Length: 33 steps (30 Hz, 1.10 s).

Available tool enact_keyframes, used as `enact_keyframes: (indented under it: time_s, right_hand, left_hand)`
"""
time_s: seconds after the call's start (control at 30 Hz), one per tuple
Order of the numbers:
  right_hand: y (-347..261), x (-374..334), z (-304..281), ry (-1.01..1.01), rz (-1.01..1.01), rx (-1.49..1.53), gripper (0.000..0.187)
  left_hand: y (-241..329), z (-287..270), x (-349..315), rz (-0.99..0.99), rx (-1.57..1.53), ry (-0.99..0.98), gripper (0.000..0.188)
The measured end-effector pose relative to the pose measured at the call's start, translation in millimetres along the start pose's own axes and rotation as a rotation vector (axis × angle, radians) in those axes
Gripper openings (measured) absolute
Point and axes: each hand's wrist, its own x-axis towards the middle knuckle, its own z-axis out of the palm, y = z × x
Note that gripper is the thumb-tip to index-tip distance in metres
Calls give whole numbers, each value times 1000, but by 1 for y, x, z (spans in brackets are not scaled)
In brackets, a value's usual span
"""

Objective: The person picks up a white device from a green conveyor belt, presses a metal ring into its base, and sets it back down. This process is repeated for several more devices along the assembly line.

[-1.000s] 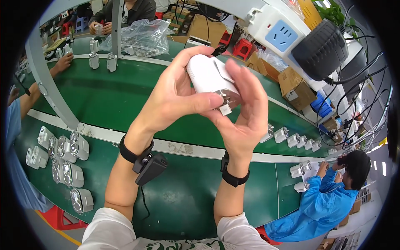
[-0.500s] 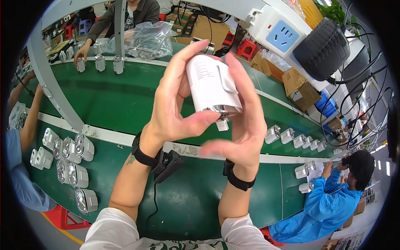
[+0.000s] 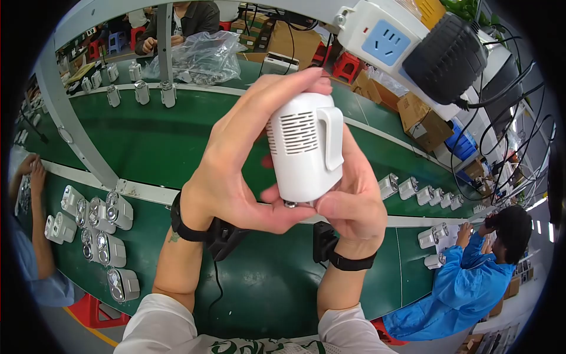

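Head view: white plastic device housing (image 3: pixel 303 150) with vent slots and a clip is held in the air above the green tabletop (image 3: pixel 147 141). Left hand (image 3: pixel 236 177) and right hand (image 3: pixel 351 203) both have fingers wrapped around it. It looks light, rigid and smooth — best gripped by the sides. Similar units (image 3: pixel 97 227) line the tabletop's left edge — a busy assembly room.

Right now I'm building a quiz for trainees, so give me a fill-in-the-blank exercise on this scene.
1. Both hands hold one ____ device with a vent grille.
2. The conveyor belt below is ____ in colour.
3. Each wrist wears a ____ strap.
4. The person at the lower right wears a ____ coat.

Missing words: white; green; black; blue
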Motion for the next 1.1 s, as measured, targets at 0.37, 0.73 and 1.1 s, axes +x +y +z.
enact_keyframes:
  time_s: [0.37,0.73,1.1]
  right_hand:
    - [14,-17,24,282,-211,-45,94]
    - [13,-20,16,278,-188,-69,94]
    - [2,-31,26,229,-139,51,96]
  left_hand:
    - [18,8,-1,-96,-83,-57,106]
    - [9,24,-6,-251,-372,46,103]
    - [7,28,-1,-38,-232,63,94]
